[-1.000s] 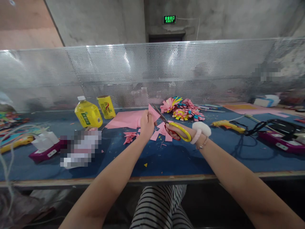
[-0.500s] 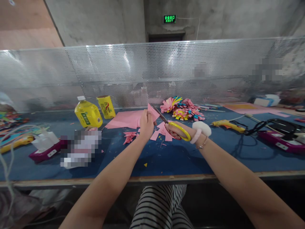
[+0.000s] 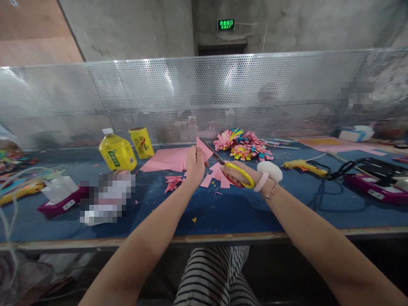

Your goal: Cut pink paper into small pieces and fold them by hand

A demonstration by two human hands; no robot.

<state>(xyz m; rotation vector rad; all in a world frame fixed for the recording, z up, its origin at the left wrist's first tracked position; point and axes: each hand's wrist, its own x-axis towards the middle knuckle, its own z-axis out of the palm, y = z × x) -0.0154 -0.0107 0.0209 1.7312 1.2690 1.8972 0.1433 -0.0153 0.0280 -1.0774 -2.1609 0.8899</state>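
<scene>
Where left grip (image 3: 195,165) pinches, pink paper (image 3: 204,150) jutting rightward

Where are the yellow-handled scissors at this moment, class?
In the head view, just right of centre, the yellow-handled scissors are in the right hand, their blades beside the pink paper held in the left hand.

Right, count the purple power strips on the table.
2: the left strip, beneath white plugs, and the right strip, at the picture's right edge. Clutter may hide others.
</scene>
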